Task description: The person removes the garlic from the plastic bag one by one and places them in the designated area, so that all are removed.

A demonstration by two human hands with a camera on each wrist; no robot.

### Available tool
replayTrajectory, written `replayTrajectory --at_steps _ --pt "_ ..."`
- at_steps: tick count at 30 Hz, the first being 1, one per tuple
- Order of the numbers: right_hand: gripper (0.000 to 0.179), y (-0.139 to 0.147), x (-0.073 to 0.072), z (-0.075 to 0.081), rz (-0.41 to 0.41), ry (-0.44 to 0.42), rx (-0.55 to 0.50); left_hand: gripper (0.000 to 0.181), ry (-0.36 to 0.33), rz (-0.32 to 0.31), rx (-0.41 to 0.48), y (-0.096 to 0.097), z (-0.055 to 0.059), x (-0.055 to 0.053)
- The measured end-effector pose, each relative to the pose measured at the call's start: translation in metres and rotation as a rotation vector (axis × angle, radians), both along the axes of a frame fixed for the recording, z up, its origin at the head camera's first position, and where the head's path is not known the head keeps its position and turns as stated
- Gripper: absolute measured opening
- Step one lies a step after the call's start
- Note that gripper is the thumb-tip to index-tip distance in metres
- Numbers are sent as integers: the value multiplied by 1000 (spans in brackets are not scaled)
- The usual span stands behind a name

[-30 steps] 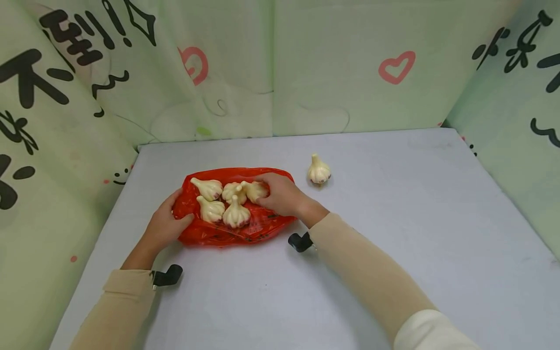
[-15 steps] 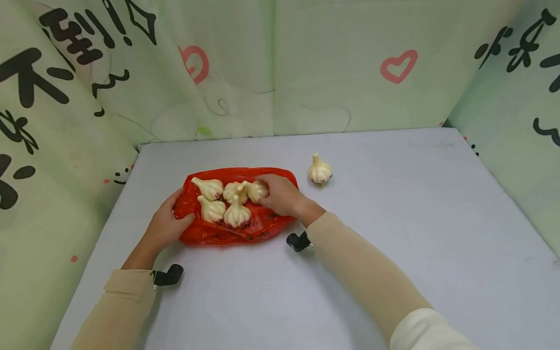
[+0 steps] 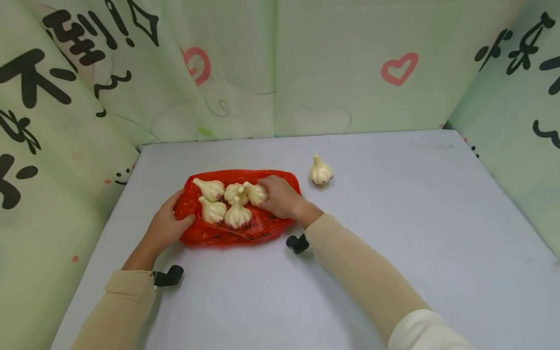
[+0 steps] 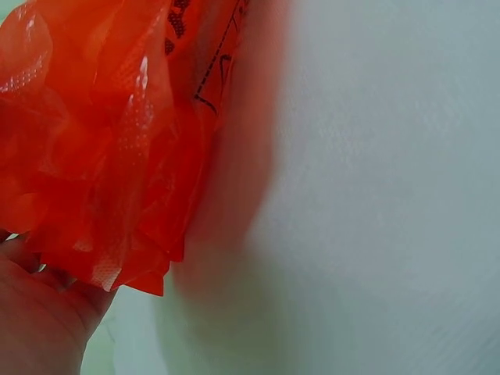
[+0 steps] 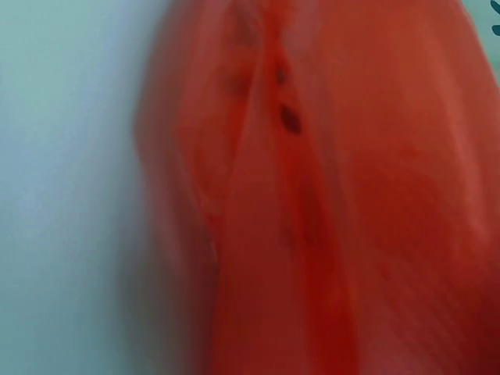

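Observation:
An open red plastic bag [image 3: 270,227] lies on the table with several garlic bulbs [image 3: 238,215] in its mouth. My left hand [image 3: 166,224] holds the bag's left side, thumb over the front rim. In the left wrist view, crumpled red plastic [image 4: 101,156] fills the upper left, above part of the palm. At the bag's right side my right hand [image 3: 283,197] reaches over the rim, its fingers and thumb around the rightmost garlic bulb [image 3: 255,193]. Red film [image 5: 406,195] fills most of the right wrist view, hiding those fingers.
One more garlic bulb [image 3: 321,171] stands upright on the white table [image 3: 393,204], right of the bag and behind it. Pale green curtains [image 3: 323,68] printed with black characters and hearts hang along the back and both sides.
My right forearm has shifted slightly left, the hand staying at the rightmost bulb. The left hand keeps its hold on the bag, and the bulbs lie as before.

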State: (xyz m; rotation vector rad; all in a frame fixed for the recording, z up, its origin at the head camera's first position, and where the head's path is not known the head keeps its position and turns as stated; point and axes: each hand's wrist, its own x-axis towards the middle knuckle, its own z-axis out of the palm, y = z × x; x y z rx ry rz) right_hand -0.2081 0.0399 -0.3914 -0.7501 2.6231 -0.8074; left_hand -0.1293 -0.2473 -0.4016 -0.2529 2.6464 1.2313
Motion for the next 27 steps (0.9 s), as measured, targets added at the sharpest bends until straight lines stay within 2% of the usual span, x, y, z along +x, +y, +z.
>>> replayTrajectory --at_steps 10,18,27 --pt "59 1 -1 -3 -23 -31 -29 83 -1 -1 -1 0 0 0" --pt "56 5 -2 -7 -11 -29 -56 82 6 -15 -11 -1 -3 0" --pt "56 5 1 2 -10 2 -120 81 19 -16 -12 -3 -2 1"
